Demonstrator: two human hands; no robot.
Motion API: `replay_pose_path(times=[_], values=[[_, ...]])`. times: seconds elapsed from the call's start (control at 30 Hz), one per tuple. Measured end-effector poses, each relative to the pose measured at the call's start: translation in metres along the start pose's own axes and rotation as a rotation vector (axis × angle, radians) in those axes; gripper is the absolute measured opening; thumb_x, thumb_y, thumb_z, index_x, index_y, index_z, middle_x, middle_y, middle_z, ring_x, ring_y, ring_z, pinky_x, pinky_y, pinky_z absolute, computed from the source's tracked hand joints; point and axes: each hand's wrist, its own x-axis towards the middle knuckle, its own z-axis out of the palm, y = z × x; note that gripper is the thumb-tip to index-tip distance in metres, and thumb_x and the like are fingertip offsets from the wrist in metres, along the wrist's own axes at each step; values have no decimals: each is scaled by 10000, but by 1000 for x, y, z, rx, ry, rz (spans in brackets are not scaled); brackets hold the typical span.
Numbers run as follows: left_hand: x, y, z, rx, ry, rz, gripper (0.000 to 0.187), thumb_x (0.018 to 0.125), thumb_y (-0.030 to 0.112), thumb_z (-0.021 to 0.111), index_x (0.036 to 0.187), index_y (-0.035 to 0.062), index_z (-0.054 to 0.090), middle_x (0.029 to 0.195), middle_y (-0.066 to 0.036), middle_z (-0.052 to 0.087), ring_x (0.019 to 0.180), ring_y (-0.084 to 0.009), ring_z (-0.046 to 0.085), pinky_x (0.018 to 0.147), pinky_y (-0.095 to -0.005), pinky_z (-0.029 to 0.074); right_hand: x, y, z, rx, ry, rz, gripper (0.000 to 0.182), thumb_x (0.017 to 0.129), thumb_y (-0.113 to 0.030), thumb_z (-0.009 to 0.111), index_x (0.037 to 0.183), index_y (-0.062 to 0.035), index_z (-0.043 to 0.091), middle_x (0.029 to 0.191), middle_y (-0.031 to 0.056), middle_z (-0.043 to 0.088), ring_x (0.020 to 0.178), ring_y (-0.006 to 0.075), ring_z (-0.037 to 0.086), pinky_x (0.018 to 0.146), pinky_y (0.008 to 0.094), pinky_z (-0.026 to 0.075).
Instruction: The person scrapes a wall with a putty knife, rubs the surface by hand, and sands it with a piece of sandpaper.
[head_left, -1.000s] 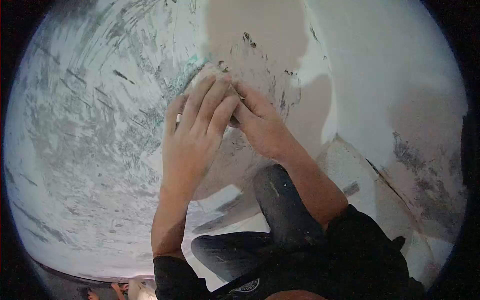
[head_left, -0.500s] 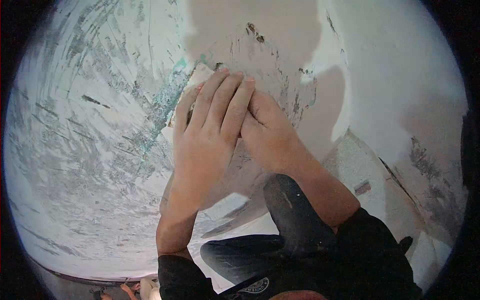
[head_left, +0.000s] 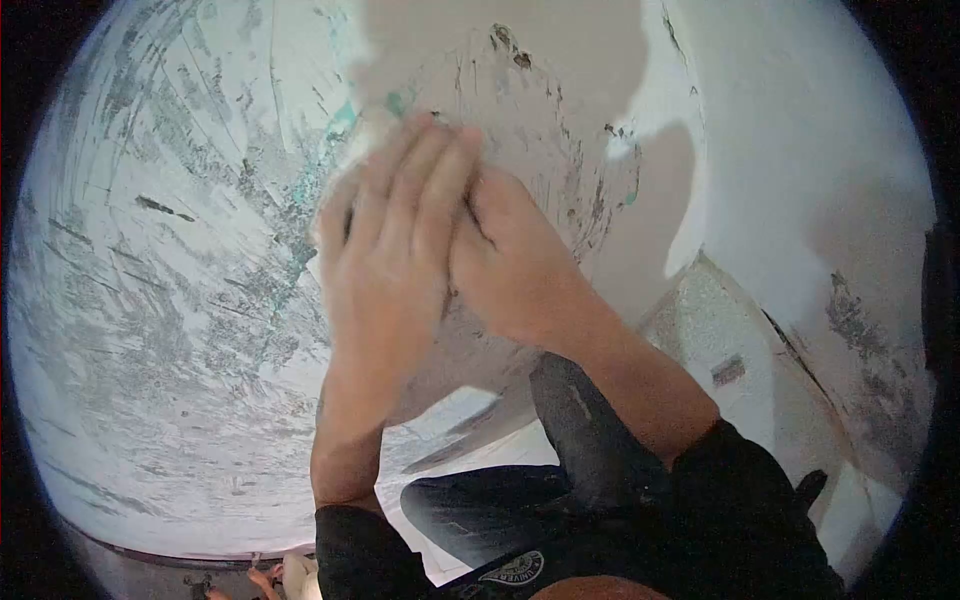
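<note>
My left hand (head_left: 385,235) lies with long, flat fingers across the top of my right hand (head_left: 515,265), over a whitish flat sheet (head_left: 373,132) that looks like worn paper. Only the sheet's edges show beyond my fingers, blurred by motion. Most of my right hand's fingers are hidden beneath the left; its thumb side and back are visible. Both hands press the sheet onto a broad, white, curved surface (head_left: 190,330), scuffed with grey marks and some green patches (head_left: 342,118).
Dark chips and streaks (head_left: 510,45) mark the surface ahead. A crease and a rough panel (head_left: 700,320) run down the right side. My bent leg (head_left: 480,510) rests below the hands. At the lower left, part of another person (head_left: 265,580) shows.
Both hands have slid together a little to the left and slightly up, taking the sheet with them. They are more blurred now.
</note>
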Motion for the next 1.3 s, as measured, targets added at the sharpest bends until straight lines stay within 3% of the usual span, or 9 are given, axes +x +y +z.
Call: replay_pose_path(times=[0.23, 0.57, 0.97, 1.3], values=[[-5, 7, -4, -12, -52, -23, 425, 853, 170, 551, 1268, 82, 555, 1259, -49, 595, 1259, -211, 512, 1014, -396, 346, -2, -5, -1, -124, -6, -28, 240, 923, -148, 474, 990, 76, 531, 949, 327, 589, 934, 499, 569, 832, 528, 445], [-3, 12, -8, -86, -70, 2, 431, 832, 178, 553, 1251, 77, 560, 1271, -72, 582, 1261, -251, 508, 1018, -419, 359, -3, 4, -4, -60, -1, -29, 281, 920, -168, 472, 989, 98, 527, 957, 347, 589, 929, 501, 574, 822, 528, 450], [5, 16, -10, -67, -85, -2, 409, 845, 155, 541, 1243, 60, 555, 1259, -98, 587, 1264, -258, 509, 1010, -432, 369, -3, 4, -10, -47, -5, 96, 297, 933, -187, 462, 1010, 88, 542, 975, 342, 587, 981, 493, 576, 840, 521, 455], [9, 13, -5, -12, -117, -51, 417, 860, 156, 536, 1267, 69, 554, 1276, -95, 578, 1299, -265, 484, 1017, -430, 361, 5, -1, -9, -38, -22, -17, 263, 917, -146, 468, 995, 97, 533, 932, 328, 597, 898, 497, 580, 796, 517, 466]])
